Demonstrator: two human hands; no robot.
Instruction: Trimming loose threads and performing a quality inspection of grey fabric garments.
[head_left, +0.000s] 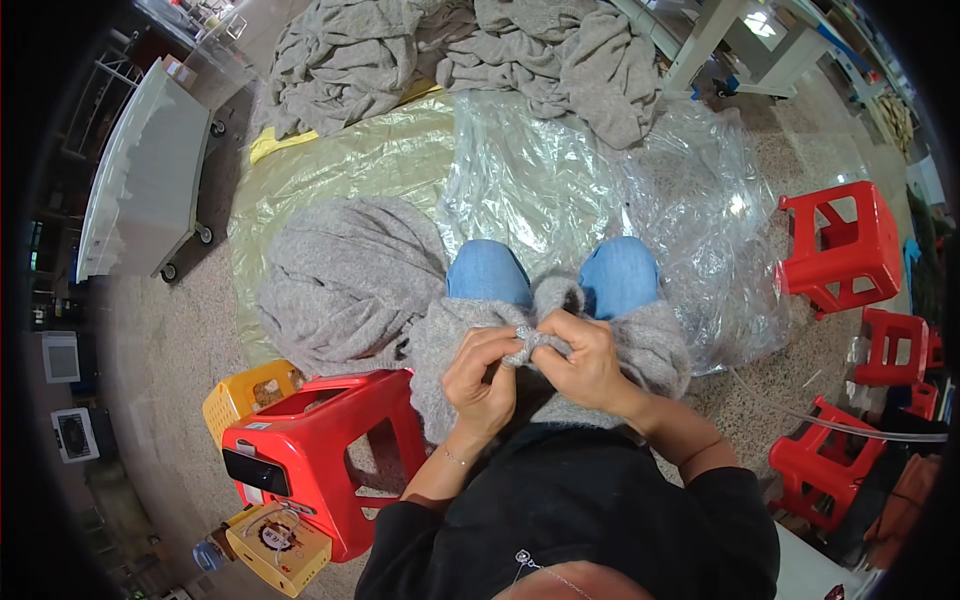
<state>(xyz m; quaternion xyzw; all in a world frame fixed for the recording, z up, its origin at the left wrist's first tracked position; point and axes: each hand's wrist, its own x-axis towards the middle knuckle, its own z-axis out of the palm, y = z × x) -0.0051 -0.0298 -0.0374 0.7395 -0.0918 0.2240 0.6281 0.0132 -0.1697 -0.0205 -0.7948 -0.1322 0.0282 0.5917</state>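
Note:
A grey knitted garment (455,335) lies across my lap, over the blue jeans on my knees. My left hand (482,375) pinches a small bunched piece of the knit between thumb and fingers. Close against it, my right hand (580,360) grips the same bunched fold from the other side, so the fingertips of both hands nearly meet. Whether a small tool is hidden in the fingers, I cannot tell. To the left of my knees rests a large heap of grey knitwear (345,275), touching the garment on my lap.
More grey knits (540,60) are piled at the far side on plastic sheeting (540,170). At my left stands a red stool (330,430) with a phone (255,471), beside a yellow basket (225,410) and a yellow box (280,550). Another red stool (845,250) and a wheeled white cart (150,175) stand farther off.

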